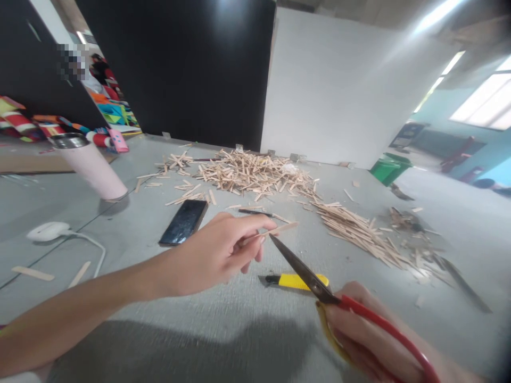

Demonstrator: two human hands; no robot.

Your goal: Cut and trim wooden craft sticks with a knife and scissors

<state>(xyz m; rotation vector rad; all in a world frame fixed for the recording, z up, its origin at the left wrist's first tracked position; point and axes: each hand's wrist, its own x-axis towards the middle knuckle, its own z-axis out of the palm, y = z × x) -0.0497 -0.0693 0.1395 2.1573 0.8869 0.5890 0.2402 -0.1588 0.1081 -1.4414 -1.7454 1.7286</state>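
Observation:
My left hand pinches a thin wooden stick between thumb and fingers, holding it level above the grey table. My right hand grips red-handled scissors at the lower right. Their dark blades are closed and the tip points up-left, touching the stick close to my left fingertips.
A yellow utility knife lies under the scissors. A black phone lies left of centre. Piles of wooden sticks and cut sticks spread across the table. A pink tumbler and a white device with a cable stand at the left.

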